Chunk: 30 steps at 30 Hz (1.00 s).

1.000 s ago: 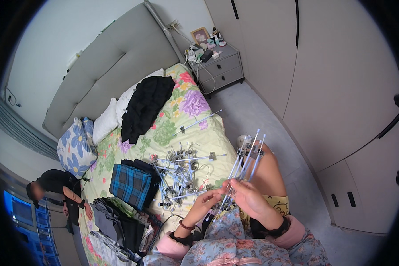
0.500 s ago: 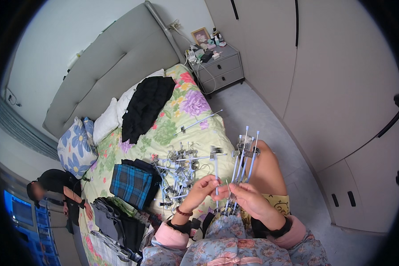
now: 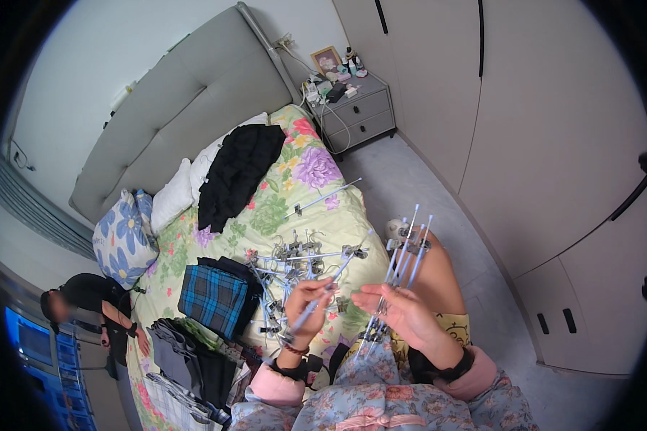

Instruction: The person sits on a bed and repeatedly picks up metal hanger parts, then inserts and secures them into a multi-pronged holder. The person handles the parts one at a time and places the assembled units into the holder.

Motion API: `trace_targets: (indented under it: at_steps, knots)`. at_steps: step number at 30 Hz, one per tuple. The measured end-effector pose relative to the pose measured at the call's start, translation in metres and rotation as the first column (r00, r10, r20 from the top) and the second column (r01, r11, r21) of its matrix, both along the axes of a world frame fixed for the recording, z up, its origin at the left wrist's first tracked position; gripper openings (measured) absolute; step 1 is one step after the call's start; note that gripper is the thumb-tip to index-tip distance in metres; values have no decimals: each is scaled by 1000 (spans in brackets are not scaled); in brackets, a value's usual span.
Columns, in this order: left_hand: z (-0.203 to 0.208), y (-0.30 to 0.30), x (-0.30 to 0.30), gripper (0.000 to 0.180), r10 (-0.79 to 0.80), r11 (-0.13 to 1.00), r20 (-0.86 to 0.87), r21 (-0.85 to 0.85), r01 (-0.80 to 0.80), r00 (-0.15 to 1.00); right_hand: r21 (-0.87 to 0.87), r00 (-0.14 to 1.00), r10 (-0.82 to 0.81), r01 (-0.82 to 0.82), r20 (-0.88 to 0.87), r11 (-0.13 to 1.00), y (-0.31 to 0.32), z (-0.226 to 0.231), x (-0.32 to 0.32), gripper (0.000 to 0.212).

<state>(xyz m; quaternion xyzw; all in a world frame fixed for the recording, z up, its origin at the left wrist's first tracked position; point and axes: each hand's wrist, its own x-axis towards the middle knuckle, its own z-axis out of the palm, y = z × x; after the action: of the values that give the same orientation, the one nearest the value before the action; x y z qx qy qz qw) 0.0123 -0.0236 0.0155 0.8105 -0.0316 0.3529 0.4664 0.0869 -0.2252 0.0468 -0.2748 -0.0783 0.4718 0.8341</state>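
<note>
My left hand [image 3: 309, 309] is closed around a pale blue clip hanger [image 3: 343, 267] with metal clips, which slants from upper right to lower left over the bed. Its hook is hard to make out behind the fingers. My right hand [image 3: 410, 316], fingers stretched out and pointing left, is just over a bundle of similar clip hangers [image 3: 412, 269]. The bundle lies across my lap and thigh, partly hidden by that hand. Left of my left hand, a tangled heap of blue clip hangers [image 3: 289, 253] covers part of the bed.
Folded plaid clothing [image 3: 212, 300] and dark trousers [image 3: 187, 355] lie beyond the heap on the floral bed [image 3: 323, 233]. A single clip hanger [image 3: 327, 199] lies apart. Black garment [image 3: 241, 172] near the pillows. Another person [image 3: 97, 309] leans on the bed's left side. Cluttered nightstand [image 3: 370, 104] behind.
My hands have parted. The left one has moved left with its hanger, which has swung from upright to a slant. My right hand's fingers have straightened, and the lap bundle has shifted slightly right.
</note>
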Motion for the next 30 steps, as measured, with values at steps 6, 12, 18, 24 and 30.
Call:
trace_targets:
  at_steps: [6,12,18,24,30]
  knots:
    - [-13,-14,5,26,-18,939,51,345,0,999,96,1000,25,-24,-9,995,2,2,-5,42]
    - [-26,-16,4,32,-27,945,-29,326,35,999,94,1000,19,-19,2,995,3,3,-6,43]
    - [-42,-16,3,38,-97,967,-279,199,157,955,80,999,26,-23,-47,997,6,-2,-7,40]
    - [-40,-11,-3,41,-72,915,-348,349,201,935,9,999,26,-26,-34,1000,9,-6,-8,34]
    - [-46,23,-14,33,114,954,-439,298,24,891,26,996,60,-58,-73,998,14,-2,-8,30]
